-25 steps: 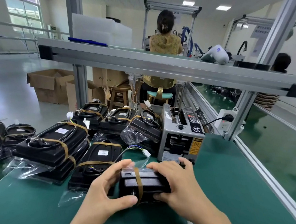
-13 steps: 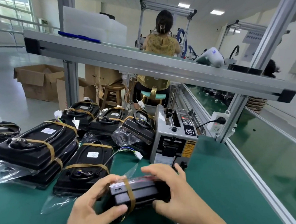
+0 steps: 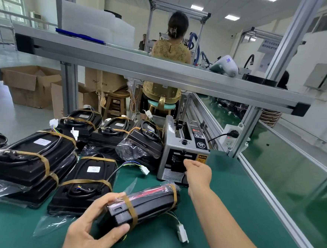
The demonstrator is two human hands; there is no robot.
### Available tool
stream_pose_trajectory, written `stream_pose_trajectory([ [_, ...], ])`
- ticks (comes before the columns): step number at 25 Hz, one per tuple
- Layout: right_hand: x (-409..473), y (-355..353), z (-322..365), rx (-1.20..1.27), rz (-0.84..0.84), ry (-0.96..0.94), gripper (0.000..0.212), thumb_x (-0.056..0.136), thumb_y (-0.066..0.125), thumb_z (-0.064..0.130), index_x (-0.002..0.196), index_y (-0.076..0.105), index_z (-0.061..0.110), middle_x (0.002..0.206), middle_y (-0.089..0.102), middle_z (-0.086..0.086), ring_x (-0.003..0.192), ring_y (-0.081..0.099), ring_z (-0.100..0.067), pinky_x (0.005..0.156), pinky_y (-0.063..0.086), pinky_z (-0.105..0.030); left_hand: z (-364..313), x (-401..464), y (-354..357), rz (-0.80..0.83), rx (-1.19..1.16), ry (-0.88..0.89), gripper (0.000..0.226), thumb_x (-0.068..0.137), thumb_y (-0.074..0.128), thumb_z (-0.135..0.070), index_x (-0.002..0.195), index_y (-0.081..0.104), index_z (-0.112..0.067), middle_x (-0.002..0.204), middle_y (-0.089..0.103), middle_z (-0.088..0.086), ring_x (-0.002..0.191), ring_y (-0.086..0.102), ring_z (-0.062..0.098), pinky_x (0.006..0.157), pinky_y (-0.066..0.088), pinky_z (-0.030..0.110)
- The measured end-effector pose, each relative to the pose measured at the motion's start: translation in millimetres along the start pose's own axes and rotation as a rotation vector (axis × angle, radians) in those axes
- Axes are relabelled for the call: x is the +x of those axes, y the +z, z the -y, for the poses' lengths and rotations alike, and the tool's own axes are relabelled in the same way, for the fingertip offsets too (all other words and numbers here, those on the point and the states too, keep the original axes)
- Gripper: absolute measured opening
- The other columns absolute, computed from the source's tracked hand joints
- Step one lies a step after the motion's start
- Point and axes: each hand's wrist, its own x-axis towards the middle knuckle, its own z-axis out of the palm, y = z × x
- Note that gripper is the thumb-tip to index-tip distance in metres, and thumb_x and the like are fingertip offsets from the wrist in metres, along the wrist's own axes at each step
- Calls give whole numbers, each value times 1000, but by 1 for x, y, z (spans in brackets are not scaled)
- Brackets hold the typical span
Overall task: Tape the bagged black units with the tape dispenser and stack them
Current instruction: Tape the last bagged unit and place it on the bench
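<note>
We grip the bagged black unit (image 3: 143,206), two tape bands on, w/ left hand (image 3: 93,235) fingers clamped; right hand (image 3: 198,172) has left it, now pinching at tape dispenser (image 3: 182,149) mouth.

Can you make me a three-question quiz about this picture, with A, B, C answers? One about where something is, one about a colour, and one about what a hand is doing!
1. Where is the tape dispenser?
A. On the green table, behind the right hand
B. On the top shelf
C. On the floor by the boxes

2. What colour are the tape bands on the held black unit?
A. Blue
B. Brown
C. White

3. What is the left hand doing?
A. Resting flat on the table
B. Pointing at the stool
C. Holding the bagged black unit in its grip

Answers:
1. A: the grey machine stands on the green table, and the right hand reaches to its front slot.
2. B: two brownish bands wrap round the unit.
3. C: its fingers and thumb curl round the unit's near end.
</note>
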Motion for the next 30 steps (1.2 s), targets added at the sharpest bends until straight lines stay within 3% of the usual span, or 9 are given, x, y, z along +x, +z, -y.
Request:
stream_pose_trajectory([
  [6, 8, 16, 3, 65, -148, 113, 24, 80, 76, 15, 63, 59, 19, 73, 60, -1, 82, 60, -28, 79, 52, -38, 2, 0, -1, 13, -8, -7, 64, 54, 81, -47, 115, 62, -37, 111, 70, -11, 101, 66, 8, 93, 44, 12],
  [11, 8, 22, 12, 127, -161, 248, 32, 77, 76, 7, 63, 47, 11, 64, 49, -3, 50, 38, -18, 48, 38, -26, 4, -2, -1, 6, -11, -21, 65, 52, 81, -47, 114, 63, -40, 110, 70, -11, 104, 65, 8, 97, 43, 20],
  [13, 6, 22, 15, 206, -182, 305, 34, 77, 74, 2, 64, 43, 8, 66, 47, -4, 52, 35, -16, 46, 33, -25, 3, -2, -1, 3, -11, -29, 66, 51, 81, -47, 114, 63, -40, 110, 70, -11, 104, 65, 8, 98, 42, 22],
  [16, -12, 9, 19, 276, -20, 348, 27, 84, 69, 9, 70, 47, 11, 67, 46, -1, 54, 35, -12, 39, 32, -20, 2, -3, -1, 11, 0, -25, 65, 52, 80, -48, 114, 62, -41, 109, 70, -11, 104, 64, 6, 98, 42, 20],
  [18, -35, -10, 19, 268, 158, 309, 19, 87, 69, 19, 74, 56, 16, 69, 52, 4, 59, 44, -8, 53, 37, -19, 0, -3, 0, -3, 2, -35, 66, 52, 80, -48, 115, 62, -41, 110, 70, -13, 105, 64, 6, 98, 41, 21],
  [21, -88, -41, 16, 201, 370, 69, 8, 79, 72, 30, 82, 73, 23, 105, 62, 20, 99, 56, 5, 90, 31, -19, -5, -6, 8, -41, 0, -47, 64, 52, 79, -47, 114, 62, -41, 107, 71, -14, 102, 65, 5, 94, 42, 12],
  [24, -139, -53, 2, 177, 476, -151, 26, 61, 80, 42, 76, 78, 20, 127, 50, 36, 113, 47, 21, 94, 33, -16, -11, -16, 19, -90, 7, -50, 59, 53, 77, -44, 111, 64, -41, 104, 71, -15, 97, 65, 1, 87, 40, 3],
  [28, -176, -43, -23, 52, 501, -255, 6, 76, 77, 26, 70, 76, 26, 136, 39, 37, 129, 31, 18, 115, 24, -31, -20, -22, 25, -112, 12, -55, 57, 58, 82, -32, 111, 63, -40, 105, 70, -16, 96, 65, 2, 85, 43, 7],
  [30, -180, -40, -30, -18, 482, -287, 13, 78, 73, 26, 68, 74, 33, 136, 35, 40, 132, 24, 18, 118, 20, -36, -23, -24, 24, -99, 0, -56, 56, 61, 82, -28, 113, 63, -38, 103, 71, -14, 94, 65, 4, 82, 45, 9],
])
